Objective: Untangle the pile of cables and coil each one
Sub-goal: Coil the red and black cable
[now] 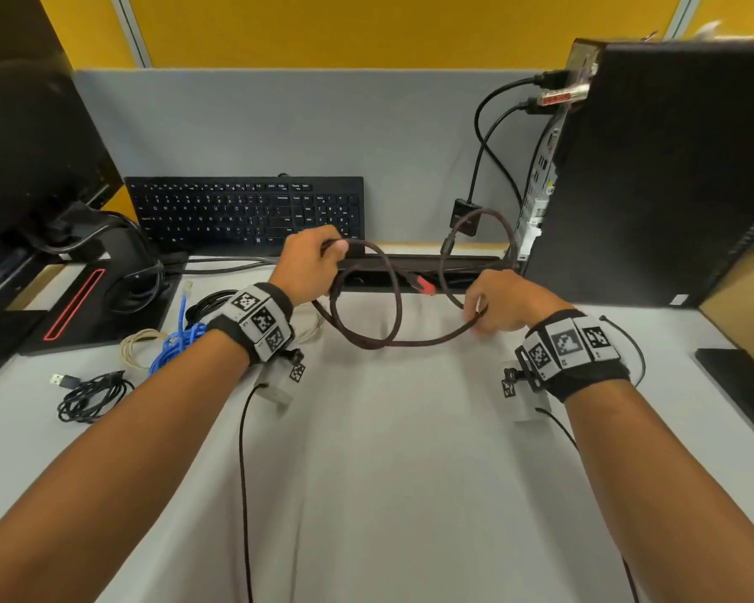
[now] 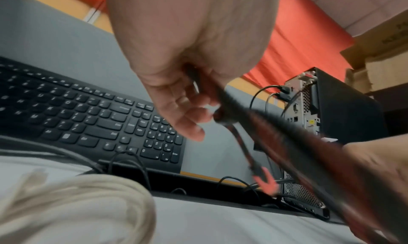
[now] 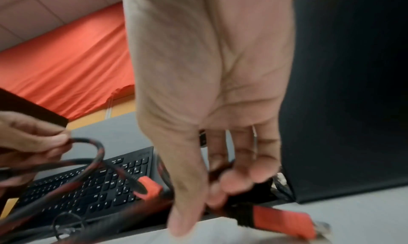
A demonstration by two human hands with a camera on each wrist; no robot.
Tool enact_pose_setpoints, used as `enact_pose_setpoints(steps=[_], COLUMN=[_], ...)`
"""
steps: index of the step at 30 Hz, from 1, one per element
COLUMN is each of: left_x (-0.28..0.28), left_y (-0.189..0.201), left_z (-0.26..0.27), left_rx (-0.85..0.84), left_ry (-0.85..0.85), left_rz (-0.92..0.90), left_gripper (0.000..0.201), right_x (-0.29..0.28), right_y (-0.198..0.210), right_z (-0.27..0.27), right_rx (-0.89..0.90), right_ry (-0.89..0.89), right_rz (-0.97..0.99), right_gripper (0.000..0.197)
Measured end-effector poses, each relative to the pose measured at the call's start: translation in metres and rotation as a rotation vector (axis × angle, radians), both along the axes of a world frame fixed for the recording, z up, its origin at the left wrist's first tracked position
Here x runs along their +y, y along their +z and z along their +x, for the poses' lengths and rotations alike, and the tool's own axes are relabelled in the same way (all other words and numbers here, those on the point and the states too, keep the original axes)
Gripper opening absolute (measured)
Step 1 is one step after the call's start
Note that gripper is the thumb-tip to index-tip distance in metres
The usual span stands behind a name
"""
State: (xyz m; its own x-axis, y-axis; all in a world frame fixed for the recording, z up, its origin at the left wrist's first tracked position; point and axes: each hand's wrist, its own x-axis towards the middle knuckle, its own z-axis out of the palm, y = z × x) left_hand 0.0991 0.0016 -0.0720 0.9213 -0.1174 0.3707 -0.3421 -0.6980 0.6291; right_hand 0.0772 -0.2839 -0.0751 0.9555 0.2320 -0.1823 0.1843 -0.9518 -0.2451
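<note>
A dark red-and-black braided cable [image 1: 366, 337] hangs in loops above the grey desk [image 1: 388, 450]. My left hand [image 1: 334, 250] grips the top of one loop, fingers curled round it [image 2: 194, 106]. One red connector [image 1: 425, 285] dangles between my hands [image 3: 150, 186]. My right hand [image 1: 479, 317] pinches the cable close to its other red connector [image 3: 284, 219], low over the desk. At the left lie a blue network cable [image 1: 179, 341], a beige cable [image 1: 136, 346] and a bundled black USB cable [image 1: 92, 393].
A black keyboard [image 1: 244, 215] leans on the partition behind my left hand. A black PC tower [image 1: 649, 167] with plugged leads stands at the right. A monitor [image 1: 31, 145] and its stand [image 1: 83, 306] fill the left. A cable slot [image 1: 453, 263] runs along the desk's back.
</note>
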Motion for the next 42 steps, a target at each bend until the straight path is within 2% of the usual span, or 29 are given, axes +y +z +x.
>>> enact_pose_setpoints(steps=[3,7,9,11,13,14,17,21,25,27,29,30,32,34,36,39,42], left_x=[0.013,0.026,0.030,0.032,0.030,0.029,0.018,-0.001,-0.004,-0.001,0.003,0.005,0.010,0.015,0.020,0.018,0.007], left_y=[-0.006,-0.013,-0.014,-0.011,-0.005,-0.002,0.012,0.027,0.038,0.039,0.039,0.039,0.038,0.037,0.035,0.034,0.036], left_z=[0.001,-0.002,-0.003,-0.004,-0.006,-0.008,-0.017,-0.026,-0.028,-0.028,-0.027,-0.026,-0.024,-0.021,-0.019,-0.018,-0.021], left_rx=[0.125,0.226,0.201,0.152,0.135,0.143,0.182,0.318,0.403,0.423,0.441,0.448,0.441,0.401,0.344,0.278,0.222], left_ry=[0.072,0.078,0.035,0.003,-0.063,-0.106,-0.226,-0.374,-0.451,-0.487,-0.504,-0.499,-0.474,-0.397,-0.255,-0.120,-0.127], left_rz=[-0.241,-0.616,-0.790,-0.862,-0.881,-0.881,-0.858,-0.968,-1.156,-1.216,-1.246,-1.256,-1.268,-1.262,-1.225,-1.056,-0.955], left_gripper=[0.017,0.019,0.020,0.021,0.023,0.024,0.023,0.021,0.023,0.026,0.029,0.033,0.041,0.045,0.043,0.031,0.027], right_x=[-0.013,-0.026,-0.024,-0.018,-0.010,-0.006,0.015,0.051,0.068,0.072,0.077,0.079,0.075,0.065,0.055,0.046,0.048], right_y=[0.004,0.010,0.013,0.017,0.020,0.021,0.025,0.027,0.021,0.012,0.002,-0.004,-0.008,-0.006,0.001,0.014,0.021], right_z=[-0.001,0.000,0.002,0.001,-0.001,-0.003,-0.008,-0.007,-0.004,-0.006,-0.010,-0.012,-0.013,-0.013,-0.012,-0.014,-0.017], right_rx=[-0.111,-0.227,-0.190,-0.095,0.027,0.071,-0.004,-0.128,-0.185,-0.061,0.088,0.100,-0.022,-0.204,-0.290,-0.307,-0.306], right_ry=[0.038,-0.054,-0.043,0.019,0.098,0.120,0.143,0.190,0.052,0.032,0.102,0.135,0.141,0.119,0.117,0.139,0.167], right_rz=[0.210,0.398,0.370,0.275,0.226,0.262,0.477,0.609,0.543,0.507,0.495,0.523,0.632,0.654,0.664,0.695,0.707], right_gripper=[0.010,0.012,0.013,0.015,0.019,0.020,0.014,0.054,0.072,0.074,0.065,0.053,0.032,0.039,0.042,0.041,0.040])
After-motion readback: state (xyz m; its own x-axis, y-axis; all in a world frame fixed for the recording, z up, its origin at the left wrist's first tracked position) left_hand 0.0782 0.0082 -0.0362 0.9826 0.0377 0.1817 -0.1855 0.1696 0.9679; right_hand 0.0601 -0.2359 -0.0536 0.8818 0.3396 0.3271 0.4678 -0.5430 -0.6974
